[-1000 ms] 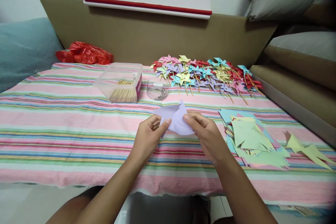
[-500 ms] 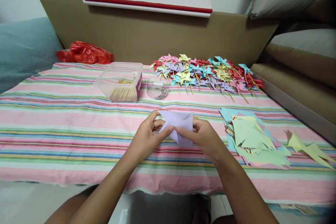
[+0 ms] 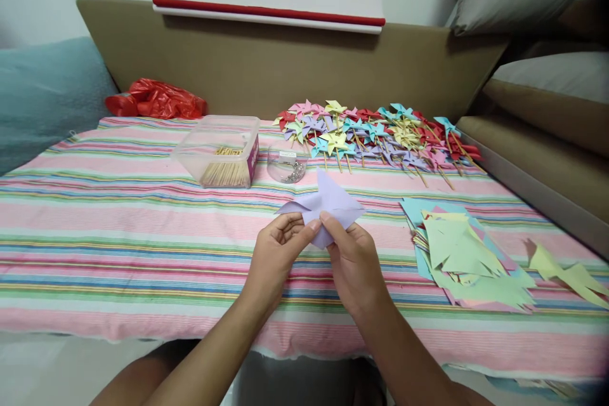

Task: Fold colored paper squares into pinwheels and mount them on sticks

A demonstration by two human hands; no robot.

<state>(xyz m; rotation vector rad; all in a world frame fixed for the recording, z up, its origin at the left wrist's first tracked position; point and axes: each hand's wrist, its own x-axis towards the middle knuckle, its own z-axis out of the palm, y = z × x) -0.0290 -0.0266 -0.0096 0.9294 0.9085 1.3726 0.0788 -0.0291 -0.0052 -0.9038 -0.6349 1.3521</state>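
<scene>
Both of my hands pinch one lilac cut paper piece (image 3: 328,203) above the striped cloth (image 3: 118,235), near the table's front middle. My left hand (image 3: 276,254) grips its lower left part with thumb and fingers closed. My right hand (image 3: 352,260) is closed on its centre, thumb pressing beside the left thumb. The paper's pointed flaps stick up and out to both sides. A stack of cut coloured papers (image 3: 466,254) lies to the right of my right hand.
A heap of finished paper pinwheels on sticks (image 3: 375,133) lies at the back. A clear box of wooden sticks (image 3: 221,152) and a small clear pot of pins (image 3: 285,165) stand behind my hands. A red bag (image 3: 157,99) sits back left, loose yellow-green paper (image 3: 566,276) far right.
My hands drew closer together and my right hand shifted left to the paper's centre. The lilac paper turned and its flaps now stand up higher.
</scene>
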